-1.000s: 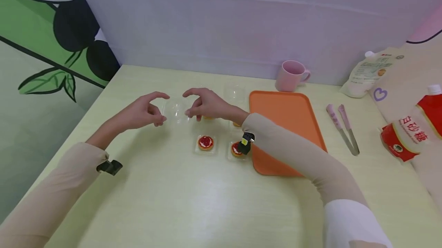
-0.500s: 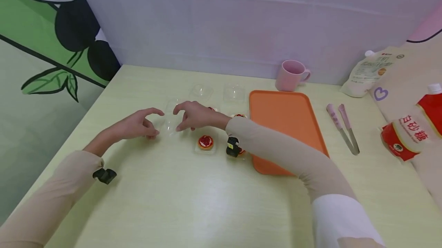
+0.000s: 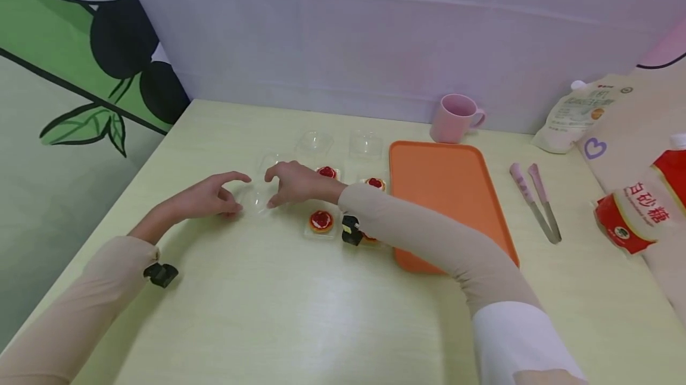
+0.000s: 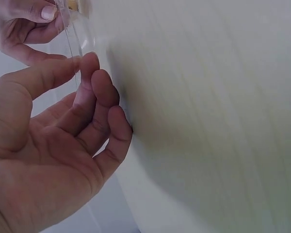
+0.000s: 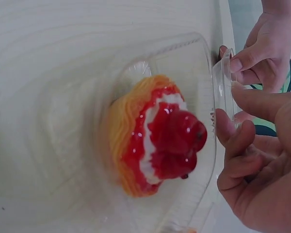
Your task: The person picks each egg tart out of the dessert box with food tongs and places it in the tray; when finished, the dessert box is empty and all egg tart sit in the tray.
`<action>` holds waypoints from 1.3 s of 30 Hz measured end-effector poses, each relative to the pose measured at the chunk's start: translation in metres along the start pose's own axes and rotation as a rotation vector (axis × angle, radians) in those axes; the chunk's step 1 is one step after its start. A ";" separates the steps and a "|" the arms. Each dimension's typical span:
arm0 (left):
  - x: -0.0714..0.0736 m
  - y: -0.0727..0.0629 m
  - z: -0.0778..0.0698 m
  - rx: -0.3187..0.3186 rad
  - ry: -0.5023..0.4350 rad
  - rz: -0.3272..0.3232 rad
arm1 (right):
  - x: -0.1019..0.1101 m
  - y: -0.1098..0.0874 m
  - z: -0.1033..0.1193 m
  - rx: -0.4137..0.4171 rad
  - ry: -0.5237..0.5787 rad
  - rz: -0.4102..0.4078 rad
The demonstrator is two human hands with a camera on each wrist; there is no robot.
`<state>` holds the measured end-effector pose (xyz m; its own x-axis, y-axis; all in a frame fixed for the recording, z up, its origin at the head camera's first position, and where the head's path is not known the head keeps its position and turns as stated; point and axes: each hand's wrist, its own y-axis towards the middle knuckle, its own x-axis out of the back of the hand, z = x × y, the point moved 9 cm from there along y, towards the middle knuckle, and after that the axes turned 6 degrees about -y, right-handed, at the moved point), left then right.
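A clear plastic lid [image 3: 261, 202] is held between both hands at the left of the table's middle. My left hand [image 3: 199, 199] pinches its left edge with thumb and fingertips; in the left wrist view the lid [image 4: 73, 34] rises from those fingertips. Opposite, my right hand [image 3: 293, 184] grips the other edge, and the right wrist view shows the lid [image 5: 224, 87] between the two hands. Below the right wrist camera, a fruit tart [image 5: 155, 141] with red topping and cream sits in a clear plastic base. In the head view, one tart [image 3: 321, 221] lies just in front of the right hand.
More tarts [image 3: 375, 183] stand in clear bases, one partly hidden by the right wrist camera. Two clear lids [image 3: 367, 144] lie behind them. Rightward are an orange tray [image 3: 439, 194], a pink mug [image 3: 454, 120], tongs [image 3: 536, 203], a white pouch [image 3: 576, 114] and a red-and-clear bag [image 3: 632, 215].
Both hands have moved left and nearer the person, carrying the lid between them. Two tarts and a lid behind the right hand have come into view. Over the last half second the hands shift only slightly.
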<state>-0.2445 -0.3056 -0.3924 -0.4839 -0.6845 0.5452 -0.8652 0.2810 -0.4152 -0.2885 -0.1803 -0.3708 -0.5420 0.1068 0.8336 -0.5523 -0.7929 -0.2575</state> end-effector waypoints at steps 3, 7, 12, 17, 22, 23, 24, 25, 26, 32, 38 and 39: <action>0.000 -0.001 0.002 0.005 0.004 0.003 | 0.003 -0.002 0.001 0.001 -0.005 -0.002; 0.003 -0.005 0.006 0.012 0.017 0.003 | 0.011 -0.010 -0.002 0.005 0.033 0.006; 0.018 -0.013 0.007 0.007 0.036 -0.055 | 0.031 -0.028 -0.012 0.014 0.144 0.000; 0.036 -0.018 -0.008 -0.047 0.127 -0.186 | 0.057 -0.052 -0.037 -0.006 0.165 -0.099; 0.043 -0.010 -0.037 -0.122 0.194 -0.283 | 0.086 -0.085 -0.071 -0.048 0.157 -0.251; 0.041 -0.007 -0.044 -0.137 0.200 -0.285 | 0.093 -0.093 -0.079 -0.063 0.161 -0.290; 0.039 -0.004 -0.050 -0.156 0.211 -0.284 | 0.099 -0.101 -0.088 -0.078 0.169 -0.331; 0.036 0.002 -0.058 -0.174 0.231 -0.279 | 0.106 -0.111 -0.099 -0.100 0.170 -0.378; 0.032 0.008 -0.065 -0.189 0.256 -0.271 | 0.113 -0.122 -0.110 -0.124 0.173 -0.427; 0.004 0.046 -0.102 -0.254 0.444 -0.201 | 0.136 -0.184 -0.179 -0.258 0.181 -0.615; -0.023 0.077 -0.124 -0.271 0.543 -0.115 | 0.141 -0.248 -0.239 -0.421 0.158 -0.701; -0.026 0.080 -0.125 -0.269 0.552 -0.105 | 0.141 -0.257 -0.249 -0.466 0.150 -0.703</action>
<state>-0.3179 -0.1811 -0.3484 -0.3282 -0.2888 0.8993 -0.8801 0.4394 -0.1801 -0.3806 0.1883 -0.3089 -0.0359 0.5859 0.8096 -0.9777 -0.1884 0.0930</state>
